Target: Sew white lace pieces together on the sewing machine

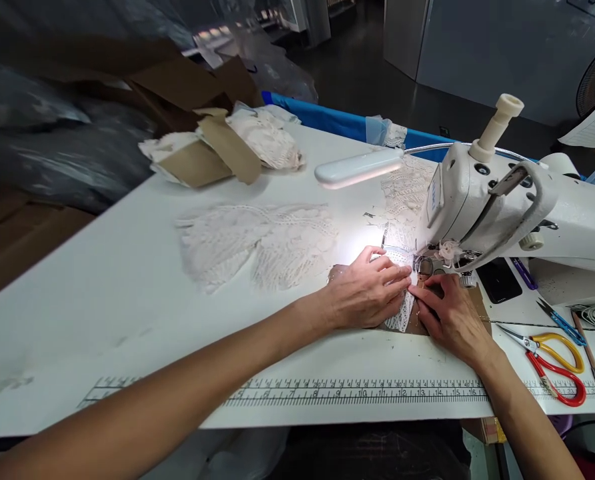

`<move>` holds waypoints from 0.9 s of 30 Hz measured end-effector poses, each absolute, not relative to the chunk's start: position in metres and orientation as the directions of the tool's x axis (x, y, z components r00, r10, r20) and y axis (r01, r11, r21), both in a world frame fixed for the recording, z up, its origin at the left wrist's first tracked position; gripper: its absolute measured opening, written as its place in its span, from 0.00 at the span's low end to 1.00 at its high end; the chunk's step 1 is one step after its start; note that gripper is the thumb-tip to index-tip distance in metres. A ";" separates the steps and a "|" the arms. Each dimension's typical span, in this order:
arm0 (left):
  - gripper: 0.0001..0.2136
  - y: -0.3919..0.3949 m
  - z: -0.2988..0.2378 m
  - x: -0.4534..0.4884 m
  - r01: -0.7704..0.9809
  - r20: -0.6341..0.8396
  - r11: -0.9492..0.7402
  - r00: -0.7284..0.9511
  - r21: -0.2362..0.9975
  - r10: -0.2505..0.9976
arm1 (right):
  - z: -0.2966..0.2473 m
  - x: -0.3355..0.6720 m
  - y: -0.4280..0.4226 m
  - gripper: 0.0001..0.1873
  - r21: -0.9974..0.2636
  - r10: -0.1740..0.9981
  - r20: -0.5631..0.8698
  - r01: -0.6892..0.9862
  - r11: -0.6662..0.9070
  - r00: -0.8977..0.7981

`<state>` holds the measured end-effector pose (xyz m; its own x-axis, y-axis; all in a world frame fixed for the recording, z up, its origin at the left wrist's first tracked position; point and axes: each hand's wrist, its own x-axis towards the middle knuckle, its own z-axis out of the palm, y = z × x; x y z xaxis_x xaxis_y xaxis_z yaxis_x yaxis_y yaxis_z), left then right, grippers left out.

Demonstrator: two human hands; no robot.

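A strip of white lace fabric [401, 319] lies under the needle area of a white sewing machine [455, 193]. My left hand [368, 290] rests flat on the lace, left of the presser foot, with its fingers stretched out. From the right, my right hand [452, 312] pinches the edge of the lace between thumb and forefinger, just in front of the presser foot. Both hands' fingertips nearly meet there. Beneath them is a brown sheet [420, 325]. More lace [405, 190] runs out behind the needle. The needle tip itself is hard to make out.
Loose white lace pieces [277, 247] lie left of the hands; bundled lace [267, 137] sits farther back. A lamp [360, 168] hangs over the table. To the right are a phone [499, 280], scissors [560, 363] and blue snips [565, 323]. A ruler strip [342, 393] lines the front edge.
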<state>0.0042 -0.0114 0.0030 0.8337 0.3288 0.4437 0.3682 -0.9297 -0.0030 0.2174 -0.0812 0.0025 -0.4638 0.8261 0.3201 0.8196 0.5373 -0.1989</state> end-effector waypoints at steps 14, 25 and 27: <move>0.15 -0.013 0.007 0.011 0.499 0.358 -0.861 0.825 -0.098 0.438 | 0.003 0.212 -0.075 0.20 -0.076 0.925 0.145 0.928 0.365 -0.352; 0.15 -0.010 -0.002 0.015 0.603 0.411 -0.797 0.718 0.036 0.562 | 0.003 0.211 -0.080 0.19 -0.109 0.935 0.132 0.933 0.343 -0.328; 0.15 -0.010 -0.003 0.015 0.602 0.433 -0.797 0.705 0.052 0.561 | 0.001 0.210 -0.077 0.19 -0.109 0.934 0.148 0.934 0.341 -0.324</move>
